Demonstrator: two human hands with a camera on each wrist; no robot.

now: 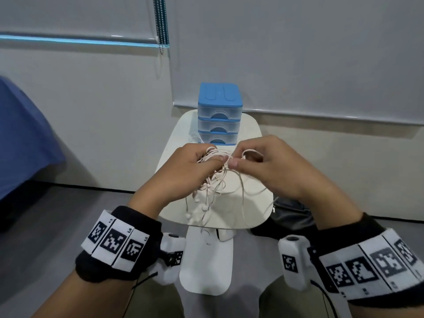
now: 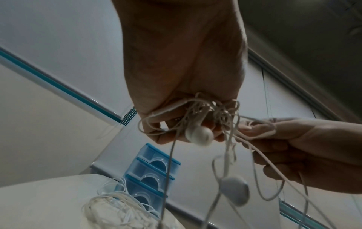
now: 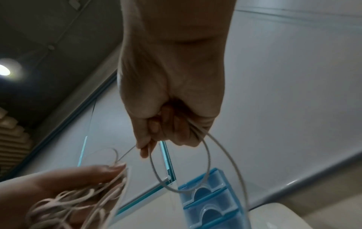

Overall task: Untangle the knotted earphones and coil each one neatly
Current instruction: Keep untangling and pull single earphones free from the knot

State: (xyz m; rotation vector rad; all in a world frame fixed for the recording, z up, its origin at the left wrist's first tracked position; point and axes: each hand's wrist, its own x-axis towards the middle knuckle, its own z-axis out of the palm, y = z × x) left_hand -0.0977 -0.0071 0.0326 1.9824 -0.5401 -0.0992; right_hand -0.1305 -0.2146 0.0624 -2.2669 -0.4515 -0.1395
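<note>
Above the small white table, the left hand grips the tangled earphones, while the right hand pinches one loop drawn out of the knot. Earbuds and cords dangle below, so untangling looks barely begun; nothing in hand is coiled. Behind stands a blue drawer unit, with another white cord bundle lying beside it, seemingly awaiting its turn.
</note>
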